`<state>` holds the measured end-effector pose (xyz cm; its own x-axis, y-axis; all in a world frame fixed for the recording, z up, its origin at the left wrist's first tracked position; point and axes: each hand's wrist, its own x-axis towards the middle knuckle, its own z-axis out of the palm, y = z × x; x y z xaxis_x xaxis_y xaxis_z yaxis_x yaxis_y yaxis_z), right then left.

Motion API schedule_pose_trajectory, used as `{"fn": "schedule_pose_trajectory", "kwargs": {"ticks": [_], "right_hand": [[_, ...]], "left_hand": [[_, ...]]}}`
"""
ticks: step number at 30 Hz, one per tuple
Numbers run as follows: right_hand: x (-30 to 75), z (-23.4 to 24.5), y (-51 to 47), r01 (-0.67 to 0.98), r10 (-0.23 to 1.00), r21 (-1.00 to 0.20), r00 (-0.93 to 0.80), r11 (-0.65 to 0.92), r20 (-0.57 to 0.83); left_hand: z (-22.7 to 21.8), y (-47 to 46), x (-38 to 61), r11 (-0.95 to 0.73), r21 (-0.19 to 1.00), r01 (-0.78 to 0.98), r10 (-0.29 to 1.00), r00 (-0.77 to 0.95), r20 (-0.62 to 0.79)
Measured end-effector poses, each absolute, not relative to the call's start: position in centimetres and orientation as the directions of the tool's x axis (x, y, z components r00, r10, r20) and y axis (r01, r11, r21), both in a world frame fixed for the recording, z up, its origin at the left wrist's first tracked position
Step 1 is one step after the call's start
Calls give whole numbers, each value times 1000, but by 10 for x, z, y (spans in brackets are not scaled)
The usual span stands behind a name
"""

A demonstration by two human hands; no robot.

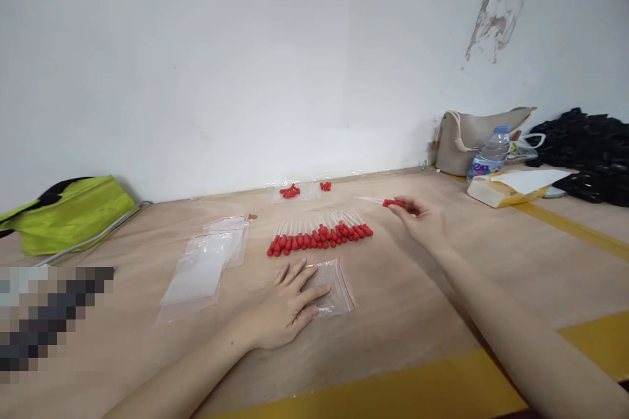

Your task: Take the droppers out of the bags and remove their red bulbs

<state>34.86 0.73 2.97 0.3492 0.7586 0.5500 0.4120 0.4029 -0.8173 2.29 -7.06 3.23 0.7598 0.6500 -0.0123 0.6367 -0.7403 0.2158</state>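
My left hand [282,311] lies flat with fingers spread on a small clear zip bag [337,291] that has a red seal line at its right. My right hand [420,217], raised at the right, pinches a dropper [390,203] by its red bulb, with the clear tip pointing left. I cannot tell if it is one dropper or more. Between my hands and the wall, a row of droppers [317,237] lies with red bulbs toward me and clear stems toward the wall. To the left, several clear zip bags [201,268] overlap in a loose stack.
Near the wall lie clear bags with red bulbs [289,191]. A lime-green bag [76,213] and a grey cable [105,230] are at far left. At right stand a beige bag [462,141], a water bottle [491,152], a tissue pack [511,188] and a black heap [584,150].
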Motion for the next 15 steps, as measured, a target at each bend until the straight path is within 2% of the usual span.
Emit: {"fn": "schedule_pose_trajectory", "kwargs": {"ticks": [2,4,6,8,11,15], "right_hand": [[336,24,12,614,704,-640,186,462,686],[325,19,16,726,637,-418,-35,546,770],[318,14,19,769,577,-218,-227,600,785],[313,10,21,784,547,-71,-362,616,755],[308,3,23,799,546,40,-446,600,709],[303,0,22,803,570,58,-470,594,674]], "left_hand": [[34,-70,26,-746,245,619,645,763,37],[37,-68,29,-725,304,618,671,733,112],[38,-62,33,-673,372,640,729,660,183],[37,-53,35,-595,432,678,798,563,215],[34,-40,36,-498,475,726,864,460,203],[31,-31,35,-441,498,747,889,441,126]]}}
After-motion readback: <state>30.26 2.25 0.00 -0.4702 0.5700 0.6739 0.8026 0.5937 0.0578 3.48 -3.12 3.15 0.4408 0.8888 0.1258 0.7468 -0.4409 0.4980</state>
